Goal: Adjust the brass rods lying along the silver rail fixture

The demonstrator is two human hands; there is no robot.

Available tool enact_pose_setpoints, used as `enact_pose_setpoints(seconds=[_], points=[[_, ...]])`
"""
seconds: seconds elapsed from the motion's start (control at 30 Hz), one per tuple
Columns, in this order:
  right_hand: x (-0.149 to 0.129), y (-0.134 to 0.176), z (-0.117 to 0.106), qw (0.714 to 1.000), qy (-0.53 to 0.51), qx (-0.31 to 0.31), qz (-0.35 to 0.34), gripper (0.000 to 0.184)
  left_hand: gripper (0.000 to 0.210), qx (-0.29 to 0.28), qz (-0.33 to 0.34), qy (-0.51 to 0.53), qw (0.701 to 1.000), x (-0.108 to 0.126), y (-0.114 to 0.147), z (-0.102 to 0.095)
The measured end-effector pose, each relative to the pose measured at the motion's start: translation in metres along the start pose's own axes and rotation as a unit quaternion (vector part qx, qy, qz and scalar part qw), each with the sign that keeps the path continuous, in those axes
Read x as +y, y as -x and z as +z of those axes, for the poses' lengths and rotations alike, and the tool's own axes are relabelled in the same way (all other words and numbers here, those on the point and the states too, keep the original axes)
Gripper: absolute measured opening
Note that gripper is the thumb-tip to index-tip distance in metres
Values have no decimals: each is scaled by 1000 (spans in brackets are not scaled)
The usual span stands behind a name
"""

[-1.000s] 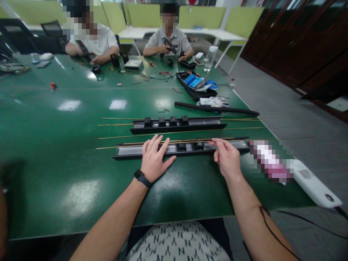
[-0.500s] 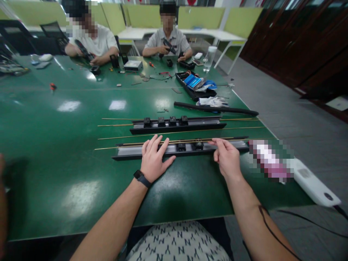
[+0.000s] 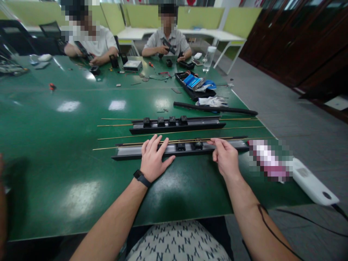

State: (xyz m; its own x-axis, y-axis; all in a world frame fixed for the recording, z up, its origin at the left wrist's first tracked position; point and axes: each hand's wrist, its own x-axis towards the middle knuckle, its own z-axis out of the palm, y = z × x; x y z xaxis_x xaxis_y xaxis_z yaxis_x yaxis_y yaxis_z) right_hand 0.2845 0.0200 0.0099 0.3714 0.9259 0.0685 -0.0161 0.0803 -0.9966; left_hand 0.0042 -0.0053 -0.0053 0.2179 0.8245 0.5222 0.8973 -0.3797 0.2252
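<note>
Past near edge of tabletop (image 3: 190, 195), we laid left hand (image 3: 153, 159) across near channel (image 3: 129, 157), fingers splayed; right hand (image 3: 227, 157) pinched brass rod (image 3: 187, 140) along channel's far rim. Beyond: second channel (image 3: 179, 128), then black strip (image 3: 214, 108) toward right edge.

Green bench (image 3: 81, 145), glossy top; near channel (image 3: 187, 153) and far channel (image 3: 176, 127) laid roughly parallel.
Beyond them: black strip (image 3: 214, 108), black tray (image 3: 194, 95), white gloves (image 3: 213, 101) between those two, clear bottle (image 3: 209, 59) farther back.
</note>
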Motion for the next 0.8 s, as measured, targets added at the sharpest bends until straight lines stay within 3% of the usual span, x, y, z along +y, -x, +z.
enact_pose_setpoints(seconds=[0.8], points=[[-2,2,0,1000,18,-14,2,38,65,-1,0,4,1000,1,0,-1]])
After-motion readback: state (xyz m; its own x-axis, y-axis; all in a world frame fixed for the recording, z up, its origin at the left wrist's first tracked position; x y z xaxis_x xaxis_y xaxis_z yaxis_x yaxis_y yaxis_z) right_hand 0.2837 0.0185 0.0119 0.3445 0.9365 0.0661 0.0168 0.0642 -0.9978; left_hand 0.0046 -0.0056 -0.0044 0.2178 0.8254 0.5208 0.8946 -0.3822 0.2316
